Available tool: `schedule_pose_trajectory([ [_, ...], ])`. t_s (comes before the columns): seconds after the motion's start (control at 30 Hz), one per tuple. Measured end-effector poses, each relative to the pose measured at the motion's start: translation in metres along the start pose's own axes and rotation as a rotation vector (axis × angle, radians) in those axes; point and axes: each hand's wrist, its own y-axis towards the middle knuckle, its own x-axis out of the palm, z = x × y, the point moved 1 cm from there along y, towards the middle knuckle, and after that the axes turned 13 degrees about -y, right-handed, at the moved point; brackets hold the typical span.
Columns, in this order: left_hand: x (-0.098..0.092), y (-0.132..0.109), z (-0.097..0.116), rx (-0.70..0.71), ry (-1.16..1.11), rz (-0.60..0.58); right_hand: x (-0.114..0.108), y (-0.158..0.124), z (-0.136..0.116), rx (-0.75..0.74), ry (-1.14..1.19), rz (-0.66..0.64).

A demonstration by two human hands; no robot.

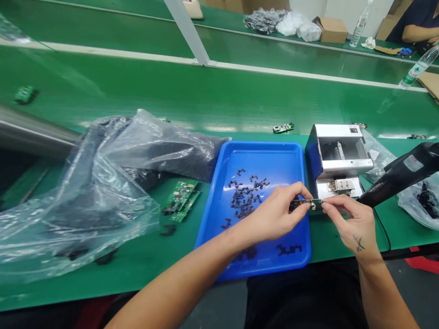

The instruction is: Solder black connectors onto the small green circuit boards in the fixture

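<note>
A small circuit board (313,204) is held up between both hands, over the right rim of the blue tray (267,157). My left hand (279,212) pinches its left end between thumb and fingers. On the other end, the fingertips of my right hand (350,219) are closed. Small black plastic clips (245,198) lie scattered in the tray beneath my left forearm, which hides some of them. Just beyond my hands stands a silver and black bench machine (343,155) with a metal fixture at its front.
Clear plastic bags (120,169) with dark contents lie left of the tray, beside stacked green circuit boards (181,198). A black cylindrical tool arm (401,173) juts in from the right, near another bag of black parts (427,201). A water bottle (416,71) stands behind.
</note>
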Motion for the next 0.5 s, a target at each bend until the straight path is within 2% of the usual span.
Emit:
schedule_pose_trajectory([
  [0.33,0.0003,-0.0001,0.0029,0.117,0.013,-0.045,0.0015,0.0018,-0.004,-0.181,-0.183,0.134],
  [0.5,-0.0005,0.0046,-0.0001,0.267,0.017,-0.038,0.0037,0.0025,0.005,-0.284,-0.273,0.209],
])
